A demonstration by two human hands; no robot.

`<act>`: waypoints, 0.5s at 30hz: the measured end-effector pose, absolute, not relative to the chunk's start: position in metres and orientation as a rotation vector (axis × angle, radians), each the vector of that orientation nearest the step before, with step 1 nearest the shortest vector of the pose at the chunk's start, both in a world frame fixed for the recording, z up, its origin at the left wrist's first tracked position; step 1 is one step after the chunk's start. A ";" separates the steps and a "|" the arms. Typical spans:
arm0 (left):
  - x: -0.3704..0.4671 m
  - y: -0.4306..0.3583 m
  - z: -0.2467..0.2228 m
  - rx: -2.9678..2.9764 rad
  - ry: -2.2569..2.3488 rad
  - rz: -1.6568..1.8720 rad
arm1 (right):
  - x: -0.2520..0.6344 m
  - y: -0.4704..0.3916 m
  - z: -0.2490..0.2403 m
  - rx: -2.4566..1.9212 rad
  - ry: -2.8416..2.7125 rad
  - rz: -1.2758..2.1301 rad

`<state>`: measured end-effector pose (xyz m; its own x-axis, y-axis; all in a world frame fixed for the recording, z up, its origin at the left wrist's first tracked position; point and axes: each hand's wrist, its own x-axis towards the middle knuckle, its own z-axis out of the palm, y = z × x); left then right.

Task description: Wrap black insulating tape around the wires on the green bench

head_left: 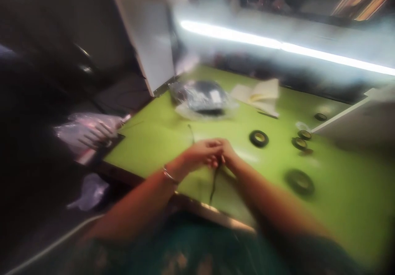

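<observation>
Above the front part of the green table (138,143), my two hands meet and touch. My left hand (202,153), with a bangle on its wrist, has its fingers curled around a thin dark cable (213,184). My right hand (227,151) is closed against it at the same spot on the cable. One length hangs from the hands toward the table's front edge. A thin dark end (191,132) shows beyond my left hand. The fingers hide the gripped part, and the picture is blurred.
To the right lie a black tape roll (259,138), a larger blurred roll (299,182) and several smaller rolls (305,135). Farther back are a clear plastic bag (200,98) with something dark inside and open papers (265,96). White panels (154,40) flank the table. More plastic bags (83,133) sit at left.
</observation>
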<state>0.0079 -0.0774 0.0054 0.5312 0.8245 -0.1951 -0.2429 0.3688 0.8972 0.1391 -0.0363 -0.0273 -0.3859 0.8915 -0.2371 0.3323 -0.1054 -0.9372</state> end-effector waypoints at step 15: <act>0.059 -0.026 0.001 0.764 0.918 1.140 | 0.211 -0.073 -0.008 -1.152 -1.214 1.805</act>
<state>0.0591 -0.0261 0.0011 0.1512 0.9660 -0.2095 -0.4105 0.2542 0.8757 0.2108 -0.0731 -0.0082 -0.3882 0.8716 -0.2995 -0.0512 -0.3448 -0.9373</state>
